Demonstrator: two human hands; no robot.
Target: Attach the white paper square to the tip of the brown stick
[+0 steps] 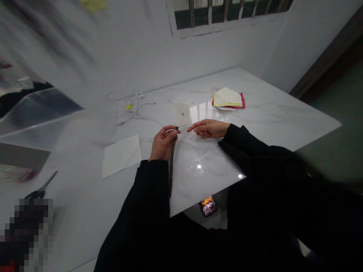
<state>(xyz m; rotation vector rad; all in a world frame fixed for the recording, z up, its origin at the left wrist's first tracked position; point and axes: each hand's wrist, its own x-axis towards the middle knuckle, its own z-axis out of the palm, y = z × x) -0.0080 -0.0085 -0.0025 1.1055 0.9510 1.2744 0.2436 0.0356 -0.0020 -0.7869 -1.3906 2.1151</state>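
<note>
My left hand (165, 141) is closed on a thin dark brown stick (172, 166), pinching it near its upper end. The lower part runs down past my sleeve toward the table's front edge. Just beyond the stick's tip is a small off-white folded paper piece (181, 109) with a dark dot in its middle; a thin pale strip runs from that dot toward the tip. Whether the paper is fixed to the stick I cannot tell. To the right, my right hand (210, 128) has its index finger stretched toward the stick and its other fingers curled, with nothing visible in it.
On the white marbled table (255, 121) lie a stack of coloured paper (228, 99), a white sheet (121, 155), and a white cable (113, 98) with a plug (140, 96). Scissors (42, 189) and a clear plastic box (39, 117) are at left. A wall stands behind.
</note>
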